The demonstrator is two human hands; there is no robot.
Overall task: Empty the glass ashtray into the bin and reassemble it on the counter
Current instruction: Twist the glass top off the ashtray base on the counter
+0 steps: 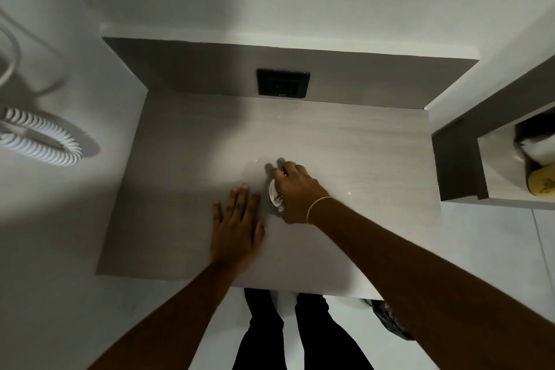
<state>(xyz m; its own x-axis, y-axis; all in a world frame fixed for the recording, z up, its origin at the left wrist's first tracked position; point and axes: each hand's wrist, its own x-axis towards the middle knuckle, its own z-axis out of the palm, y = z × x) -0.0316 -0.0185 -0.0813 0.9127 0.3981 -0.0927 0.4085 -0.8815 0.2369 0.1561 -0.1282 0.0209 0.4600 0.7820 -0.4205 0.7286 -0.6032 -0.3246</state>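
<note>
The glass ashtray (274, 196) rests on the pale counter (345, 153), near its middle. Only its left rim shows, because my right hand (295, 191) lies over it with the fingers curled down around it. A yellow band circles that wrist. My left hand (237, 225) lies flat on the counter just left of the ashtray, fingers spread, holding nothing. The bin (390, 321) with a dark liner stands on the floor under the counter's front right corner, mostly hidden by my right forearm.
A black wall socket (283, 82) sits on the back panel above the counter. A coiled white hose (39, 141) hangs on the left wall. A side shelf (495, 177) on the right holds a yellow sponge (542, 180) and a dark item.
</note>
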